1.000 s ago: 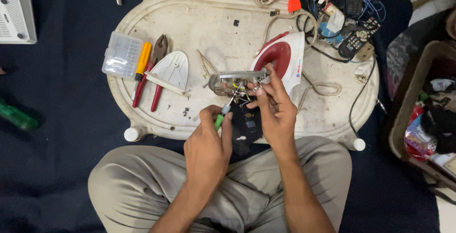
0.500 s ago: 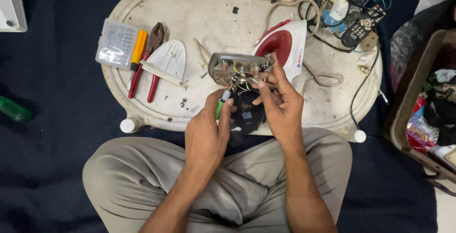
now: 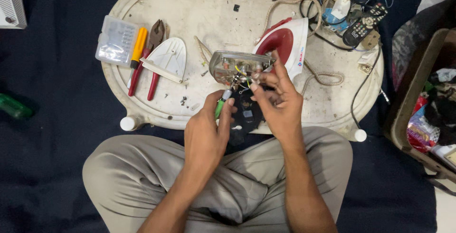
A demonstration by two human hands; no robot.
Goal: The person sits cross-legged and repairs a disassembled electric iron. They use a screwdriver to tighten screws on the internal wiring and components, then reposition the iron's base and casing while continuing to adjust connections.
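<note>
Hands at an opened iron base [image 3: 237, 66] on a table [image 3: 199, 5]: left hand [image 3: 206, 133] grips a green screwdriver [image 3: 221, 105], right hand [image 3: 278, 100] pinches its wires [image 3: 242, 74]. Metal base looks heavy and rigid, best held by its rim; wires seem thin, fragile.

screwdriver [image 3: 221, 106] green | iron shell [image 3: 285, 43] red-white | pliers [image 3: 148, 59] red | tray [image 3: 199, 14] off-white

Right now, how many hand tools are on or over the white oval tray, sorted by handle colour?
Red-handled pliers: 1
Yellow-handled screwdriver: 1
Green-handled screwdriver, held in the left hand: 1
Total: 3
</note>
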